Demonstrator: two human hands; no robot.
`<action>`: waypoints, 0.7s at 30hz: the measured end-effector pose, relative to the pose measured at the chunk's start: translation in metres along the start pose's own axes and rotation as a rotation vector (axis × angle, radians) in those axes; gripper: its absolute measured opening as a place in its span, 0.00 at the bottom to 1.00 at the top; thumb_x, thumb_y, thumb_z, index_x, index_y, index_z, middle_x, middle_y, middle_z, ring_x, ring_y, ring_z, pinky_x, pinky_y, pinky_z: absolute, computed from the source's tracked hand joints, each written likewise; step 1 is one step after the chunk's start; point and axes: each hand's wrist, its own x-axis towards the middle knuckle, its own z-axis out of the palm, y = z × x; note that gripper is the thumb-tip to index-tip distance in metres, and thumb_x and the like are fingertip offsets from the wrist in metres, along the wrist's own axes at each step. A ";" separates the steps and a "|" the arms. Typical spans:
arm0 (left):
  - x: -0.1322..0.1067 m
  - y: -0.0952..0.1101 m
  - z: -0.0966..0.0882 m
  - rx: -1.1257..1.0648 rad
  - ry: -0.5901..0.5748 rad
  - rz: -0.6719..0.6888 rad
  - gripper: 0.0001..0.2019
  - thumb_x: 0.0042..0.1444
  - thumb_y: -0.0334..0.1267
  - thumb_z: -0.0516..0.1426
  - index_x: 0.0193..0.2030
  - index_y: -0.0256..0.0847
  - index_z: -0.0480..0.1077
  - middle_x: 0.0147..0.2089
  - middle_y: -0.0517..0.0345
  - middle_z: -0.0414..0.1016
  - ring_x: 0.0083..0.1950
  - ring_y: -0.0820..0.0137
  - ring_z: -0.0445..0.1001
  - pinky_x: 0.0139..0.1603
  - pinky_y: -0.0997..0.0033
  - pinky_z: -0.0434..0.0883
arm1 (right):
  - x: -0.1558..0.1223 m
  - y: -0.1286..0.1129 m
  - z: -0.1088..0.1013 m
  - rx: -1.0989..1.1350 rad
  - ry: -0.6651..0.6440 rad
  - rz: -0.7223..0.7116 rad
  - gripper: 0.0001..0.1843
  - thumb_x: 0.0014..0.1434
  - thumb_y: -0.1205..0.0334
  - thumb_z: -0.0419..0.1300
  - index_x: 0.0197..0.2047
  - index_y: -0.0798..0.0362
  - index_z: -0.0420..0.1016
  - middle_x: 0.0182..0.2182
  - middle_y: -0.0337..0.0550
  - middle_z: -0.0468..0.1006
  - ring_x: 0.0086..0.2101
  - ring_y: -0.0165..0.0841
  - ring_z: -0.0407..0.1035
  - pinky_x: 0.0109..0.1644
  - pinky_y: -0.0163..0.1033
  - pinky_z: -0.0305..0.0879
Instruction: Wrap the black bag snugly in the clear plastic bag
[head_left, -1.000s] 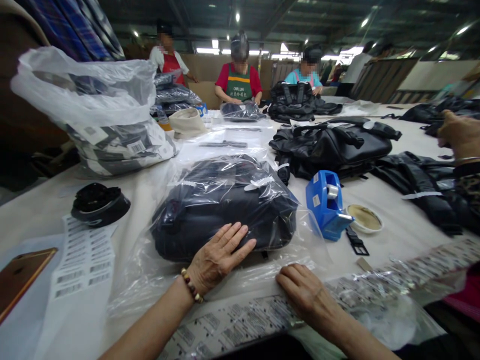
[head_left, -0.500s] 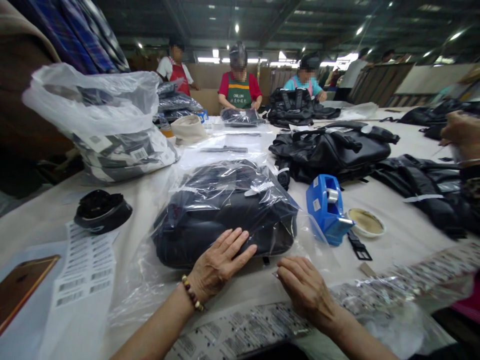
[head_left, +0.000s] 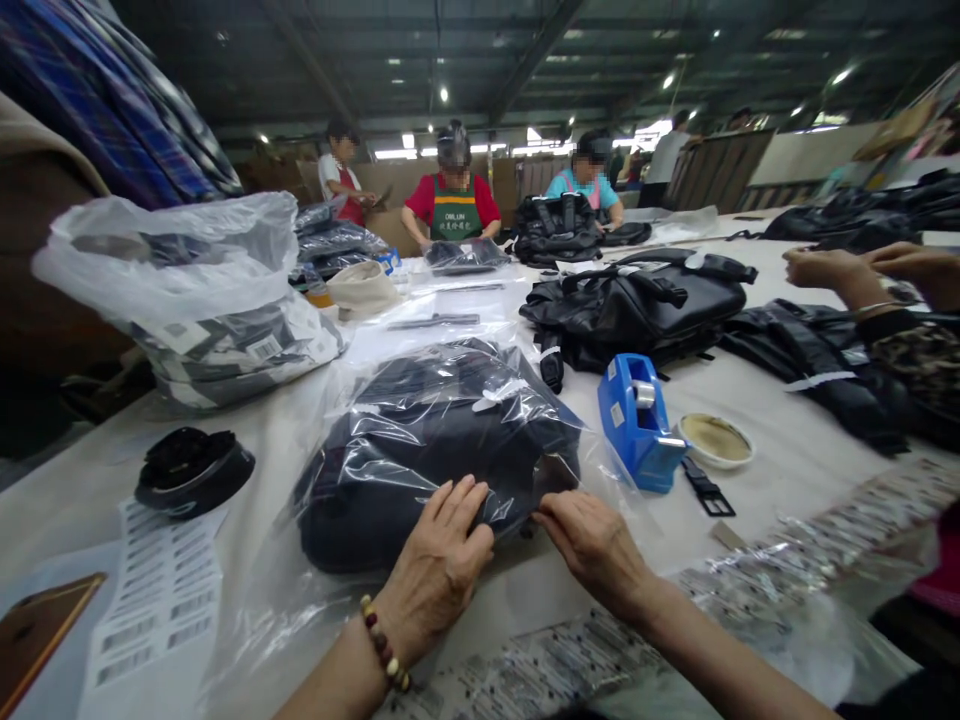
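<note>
In front of me lies a dark backpack (head_left: 390, 500) inside a clear plastic bag (head_left: 255, 600). My left hand (head_left: 439, 560), a beaded bracelet (head_left: 384, 645) at its wrist, rests on the near side of the wrapped backpack with its fingers laid on the plastic. To the right of it, my right hand (head_left: 592, 550) pinches the plastic at the near right corner of the backpack. The film is drawn up there, and the pinched fingertips are partly hidden. A blue tape dispenser (head_left: 637, 425) stands just beyond my right hand.
At left are a white plastic sack (head_left: 187, 300), a black strap roll (head_left: 195, 470), barcode label sheets (head_left: 154, 610) and a phone (head_left: 45, 640). A shallow dish (head_left: 716, 440), a buckle strap (head_left: 706, 488) and black backpacks (head_left: 637, 300) lie right. Co-workers stand across the table; another's hands (head_left: 847, 270) work at right.
My right hand has moved left and up to the backpack's corner, lifting plastic with it. My left hand has shifted slightly and its fingers are closer together. The view has tilted slightly.
</note>
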 end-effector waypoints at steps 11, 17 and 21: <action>0.011 -0.007 -0.006 -0.049 -0.027 -0.030 0.05 0.56 0.28 0.52 0.35 0.38 0.68 0.51 0.48 0.72 0.53 0.59 0.70 0.50 0.55 0.73 | -0.007 0.023 -0.021 0.113 -0.115 -0.019 0.05 0.61 0.69 0.53 0.38 0.53 0.69 0.28 0.40 0.72 0.30 0.30 0.66 0.35 0.35 0.59; 0.016 -0.008 -0.001 -0.011 0.043 0.001 0.08 0.59 0.32 0.50 0.31 0.38 0.68 0.47 0.49 0.74 0.49 0.60 0.71 0.45 0.57 0.73 | -0.008 0.020 -0.009 -0.047 -0.053 0.079 0.05 0.61 0.68 0.55 0.32 0.54 0.66 0.25 0.38 0.70 0.27 0.30 0.66 0.30 0.34 0.59; 0.024 -0.008 0.001 -0.009 0.051 -0.028 0.10 0.59 0.32 0.51 0.27 0.39 0.65 0.41 0.51 0.74 0.40 0.62 0.71 0.36 0.60 0.71 | -0.007 0.022 -0.004 -0.081 -0.017 0.106 0.06 0.60 0.67 0.56 0.31 0.54 0.64 0.24 0.39 0.70 0.26 0.31 0.67 0.30 0.34 0.59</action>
